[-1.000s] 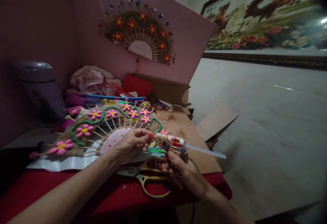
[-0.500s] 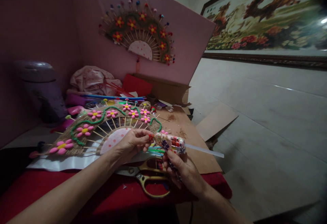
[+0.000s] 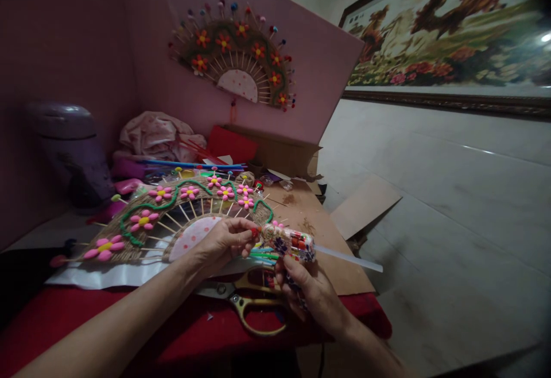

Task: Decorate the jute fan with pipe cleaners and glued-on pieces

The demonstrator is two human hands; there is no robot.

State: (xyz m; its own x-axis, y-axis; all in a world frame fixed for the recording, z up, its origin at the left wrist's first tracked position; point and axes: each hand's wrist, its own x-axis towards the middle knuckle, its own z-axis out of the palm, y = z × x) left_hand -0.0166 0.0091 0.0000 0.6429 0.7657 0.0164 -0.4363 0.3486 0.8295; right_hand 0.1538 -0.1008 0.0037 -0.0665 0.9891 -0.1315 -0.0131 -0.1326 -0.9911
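My right hand [image 3: 312, 289] is wrapped round the handle of a patterned hot glue gun [image 3: 297, 244], with a pale glue stick [image 3: 353, 259] poking out of its back. My left hand [image 3: 230, 239] pinches a small red piece [image 3: 255, 231] right by the gun's nozzle; its exact kind is too small to tell. Beyond my hands lies a twine-wrapped fan craft [image 3: 144, 219] with pink clay flowers, a wavy green strip and thin sticks. Gold-handled scissors [image 3: 253, 303] rest below my hands, partly hidden by the right one.
A similar fan with orange flowers [image 3: 241, 50] hangs on the pink panel behind. At the left stands a purple canister [image 3: 71, 157]. Pink cloth [image 3: 157, 137], straws and scraps crowd the back. Cardboard [image 3: 344, 274] covers the table's right part; red cloth [image 3: 129, 326] lies along the front.
The glue gun in my right hand has shifted slightly to the right and down, a little away from the red piece. My left hand stays nearly still.
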